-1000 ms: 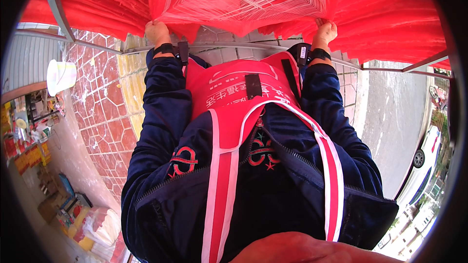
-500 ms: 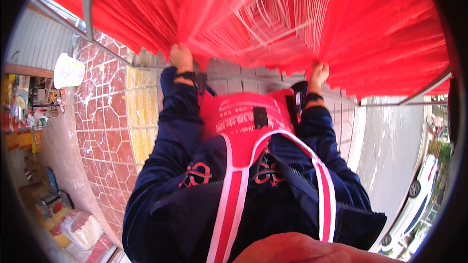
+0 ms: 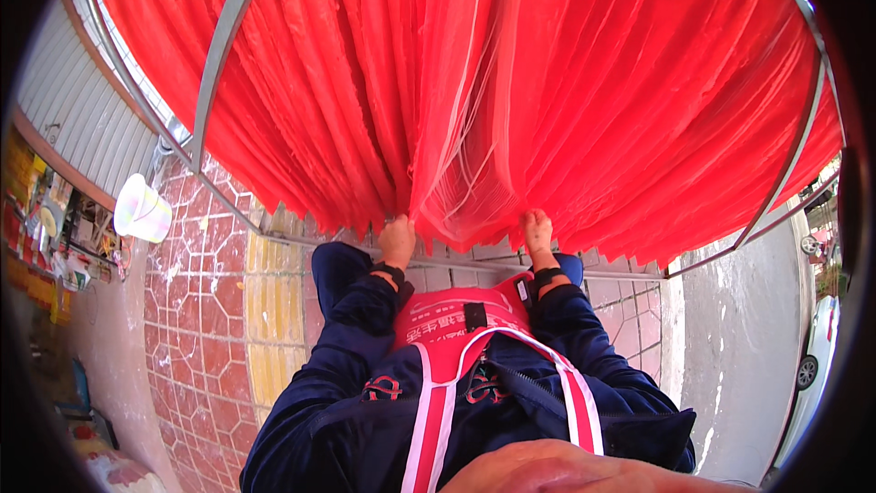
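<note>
So, left hand point(image 3: 396, 242): fingers closed on the lower edge of pleated red fabric point(image 3: 319, 82).
Right hand point(image 3: 539, 230): fingers pinching that edge too, pale threads point(image 3: 474, 119) between both hands.
Fabric: above and beyond the fingers, spread between the side edges of a grey metal frame point(image 3: 224, 36).
Ground: red paving point(image 3: 205, 310), yellow strip point(image 3: 274, 319), grey road point(image 3: 739, 329) rightward.
Street: pale bucket point(image 3: 143, 208) left, white car point(image 3: 817, 365) right.

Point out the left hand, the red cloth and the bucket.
Left hand point(image 3: 397, 243): head view, on the back of the hand.
Red cloth point(image 3: 570, 100): head view, on folds right of its middle.
Bucket point(image 3: 150, 214): head view, on its side wall.
</note>
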Tool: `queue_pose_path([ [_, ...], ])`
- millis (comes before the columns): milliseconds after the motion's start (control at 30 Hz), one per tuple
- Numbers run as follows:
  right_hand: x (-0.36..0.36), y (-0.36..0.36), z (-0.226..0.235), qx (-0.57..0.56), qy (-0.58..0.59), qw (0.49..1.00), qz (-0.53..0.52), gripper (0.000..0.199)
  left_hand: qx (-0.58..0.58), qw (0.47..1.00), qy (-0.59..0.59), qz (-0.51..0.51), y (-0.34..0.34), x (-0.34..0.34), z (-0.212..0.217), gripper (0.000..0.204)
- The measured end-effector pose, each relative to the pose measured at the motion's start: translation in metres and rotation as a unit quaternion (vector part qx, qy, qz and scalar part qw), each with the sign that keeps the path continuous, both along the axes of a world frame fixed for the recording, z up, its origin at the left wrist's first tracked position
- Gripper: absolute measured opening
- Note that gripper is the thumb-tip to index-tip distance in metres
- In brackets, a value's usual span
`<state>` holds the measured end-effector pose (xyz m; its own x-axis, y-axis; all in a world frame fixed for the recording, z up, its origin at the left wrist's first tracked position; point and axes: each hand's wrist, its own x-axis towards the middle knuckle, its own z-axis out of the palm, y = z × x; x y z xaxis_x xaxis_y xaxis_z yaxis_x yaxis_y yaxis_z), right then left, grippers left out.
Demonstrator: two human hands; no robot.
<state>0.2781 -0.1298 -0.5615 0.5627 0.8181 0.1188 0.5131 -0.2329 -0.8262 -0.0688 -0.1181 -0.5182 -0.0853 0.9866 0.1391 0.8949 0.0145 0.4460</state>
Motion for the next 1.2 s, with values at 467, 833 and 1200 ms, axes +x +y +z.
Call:
queue_pose_path([
  [467, -0.020, 0.024, 0.071, -0.004, -0.116, 0.979, 0.168, 0.025, -0.027, 0.994, 0.020, -0.107, -0.002, 0.010, 0.004, 0.027],
  [833, -0.110, 0.075, 0.376, 0.282, 0.064, 0.903, 0.319, 0.022, 0.006, 0.996, -0.008, -0.092, 0.000, -0.003, -0.002, 0.028],
  [1200, -0.136, 0.078, 0.648, 0.525, 0.049, 0.764, 0.372, 0.023, -0.108, 0.959, -0.029, -0.261, 0.068, 0.000, 0.073, 0.034],
])
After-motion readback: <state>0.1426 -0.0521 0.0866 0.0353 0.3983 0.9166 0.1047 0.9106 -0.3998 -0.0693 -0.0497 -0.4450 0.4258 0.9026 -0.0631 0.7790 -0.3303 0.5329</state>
